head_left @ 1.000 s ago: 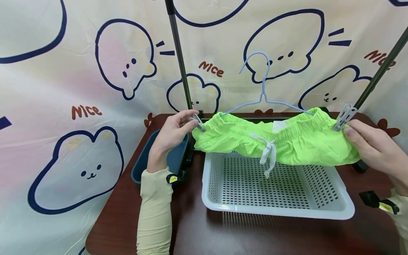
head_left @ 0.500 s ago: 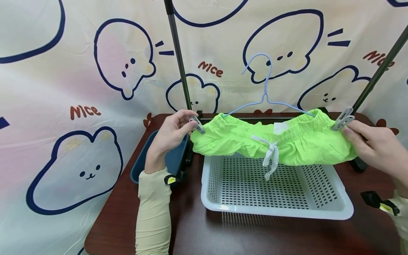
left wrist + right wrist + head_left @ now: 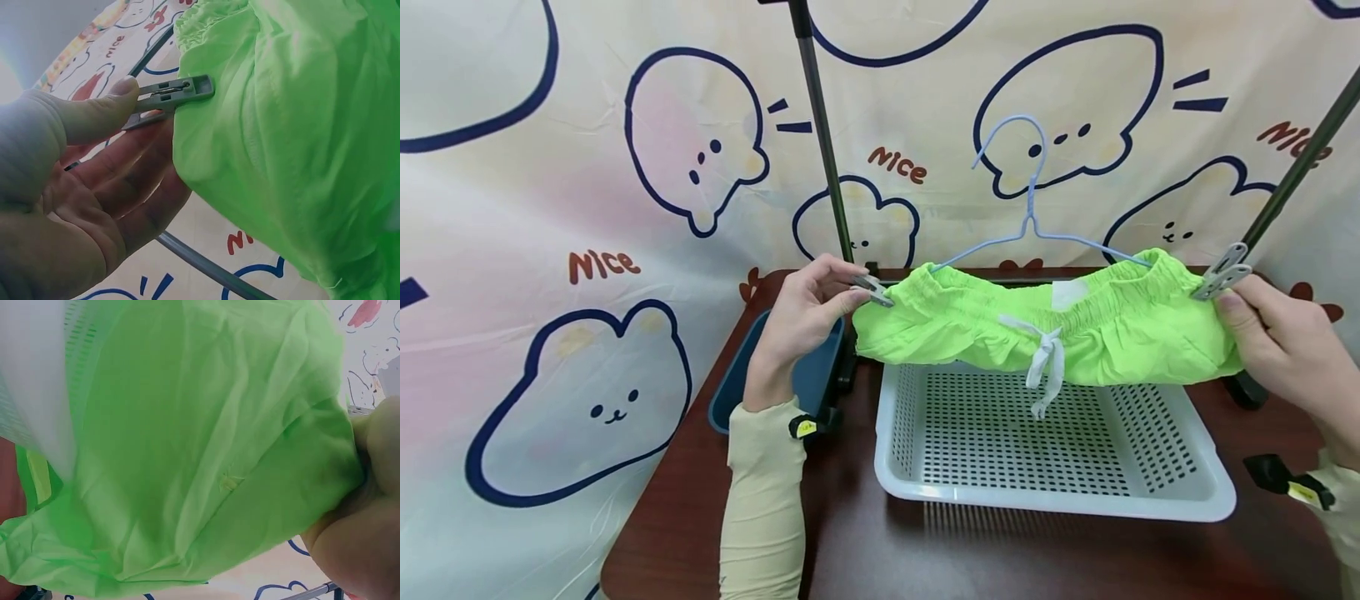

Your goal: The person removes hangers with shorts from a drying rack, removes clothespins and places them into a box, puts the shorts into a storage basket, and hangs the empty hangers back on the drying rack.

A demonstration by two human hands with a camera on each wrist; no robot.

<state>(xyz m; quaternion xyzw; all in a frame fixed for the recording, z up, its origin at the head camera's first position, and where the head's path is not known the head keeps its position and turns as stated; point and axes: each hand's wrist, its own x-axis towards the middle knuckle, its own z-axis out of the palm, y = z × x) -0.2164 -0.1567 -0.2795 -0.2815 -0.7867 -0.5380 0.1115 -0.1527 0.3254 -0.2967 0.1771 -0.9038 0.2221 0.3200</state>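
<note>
Bright green shorts point(image 3: 1120, 333) with a white drawstring point(image 3: 1045, 354) hang above a white perforated basket point(image 3: 1052, 497). A light blue hanger point(image 3: 1030, 221) stands out of the waistband, its hook upward. At one end of the waistband, my left hand point(image 3: 801, 312) pinches a grey clothespin point(image 3: 178, 92) between thumb and fingers; the clothespin's tip lies on the cloth. My right hand point(image 3: 1285, 333) grips the opposite edge of the shorts, thumb in front, just beneath another grey clothespin point(image 3: 1222, 273). Cloth hides most of the right fingers in the right wrist view.
The basket stands on a dark brown table point(image 3: 865, 542). A blue tray point(image 3: 816, 371) lies at the table's left side. Dark rack poles point(image 3: 823, 125) rise behind, before a patterned curtain point(image 3: 647, 158).
The left clothespin has turned to a flatter angle in my left hand. Hanger and shorts have shifted slightly right. My right hand still grips the shorts, and its clothespin has tilted a little.
</note>
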